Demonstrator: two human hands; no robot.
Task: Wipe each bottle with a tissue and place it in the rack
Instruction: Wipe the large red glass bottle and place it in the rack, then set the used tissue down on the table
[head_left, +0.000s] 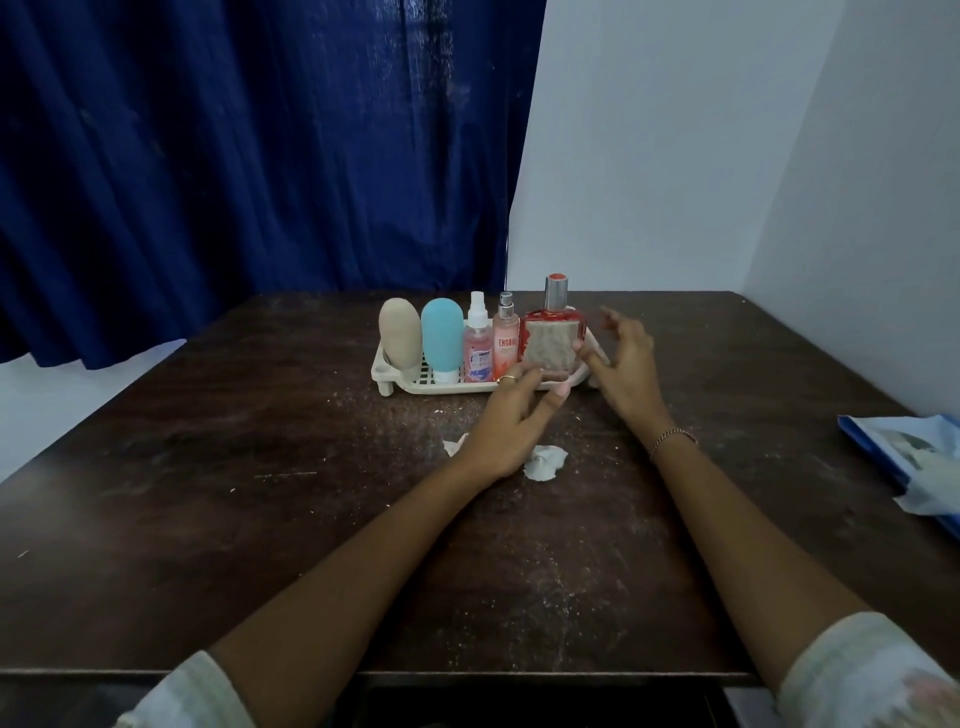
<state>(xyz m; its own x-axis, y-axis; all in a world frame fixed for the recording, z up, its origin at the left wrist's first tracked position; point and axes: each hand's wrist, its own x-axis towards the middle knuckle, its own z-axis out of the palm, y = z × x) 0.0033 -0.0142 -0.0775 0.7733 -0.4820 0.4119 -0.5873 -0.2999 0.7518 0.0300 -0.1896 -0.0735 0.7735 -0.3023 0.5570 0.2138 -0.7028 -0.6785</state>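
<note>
A white slotted rack (387, 370) stands at the far middle of the dark table. In it, left to right, stand a beige squeeze bottle (399, 332), a blue squeeze bottle (441, 338), a clear pink spray bottle (477, 343), a pink spray bottle (505, 340) and a red square bottle (551, 332) with a silver cap. My left hand (511, 421) hovers just in front of the rack, fingers apart, holding nothing. To the right of the red bottle is my right hand (623, 364), fingers spread, its fingertips close to the bottle. A crumpled tissue (544, 461) lies on the table beside my left wrist.
Another tissue scrap (454, 446) peeks out left of my left hand. A blue tissue pack (914, 462) with tissues spilling out sits at the table's right edge. A blue curtain hangs behind on the left, white walls stand behind and to the right. White crumbs dust the tabletop.
</note>
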